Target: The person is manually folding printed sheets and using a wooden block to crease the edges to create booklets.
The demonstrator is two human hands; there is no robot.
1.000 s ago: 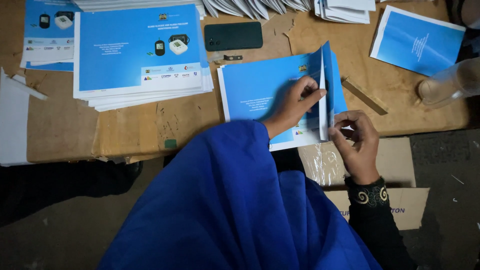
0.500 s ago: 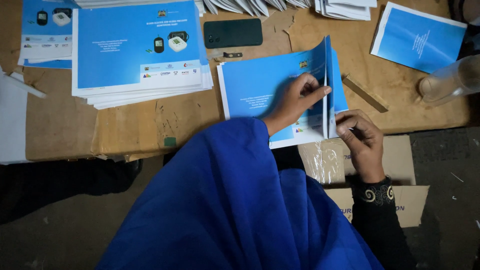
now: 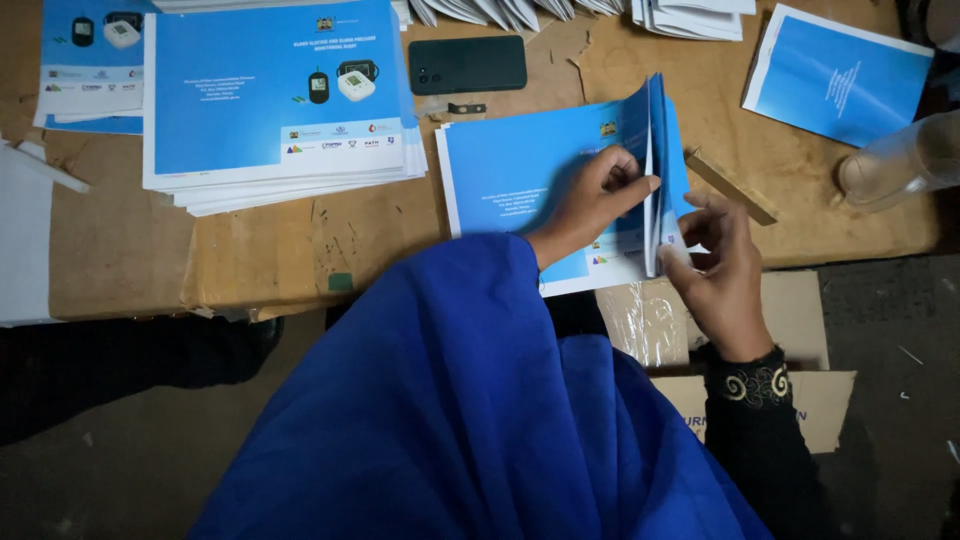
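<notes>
A blue and white booklet [image 3: 520, 185] lies on a low brown table [image 3: 270, 250] in front of me. Its right half is folded up along the spine. My left hand [image 3: 595, 200] rests flat on the cover and presses against the raised fold with its fingertips. My right hand [image 3: 720, 265] pinches the standing pages from the right at their lower edge. A loose blue sleeve covers my left arm and a black embroidered cuff my right wrist.
A thick stack of blue printed sheets [image 3: 275, 100] lies to the left, with another stack [image 3: 85, 65] at the far left. A dark phone [image 3: 467, 64] lies behind the booklet. A wooden stick [image 3: 730, 187], a blue booklet [image 3: 840, 75] and a clear plastic bottle [image 3: 905, 160] sit at right. Cardboard [image 3: 800, 320] lies below.
My right hand has slid up and closer to the fold, taking hold of the raised pages. My left hand stays pressed on the cover.
</notes>
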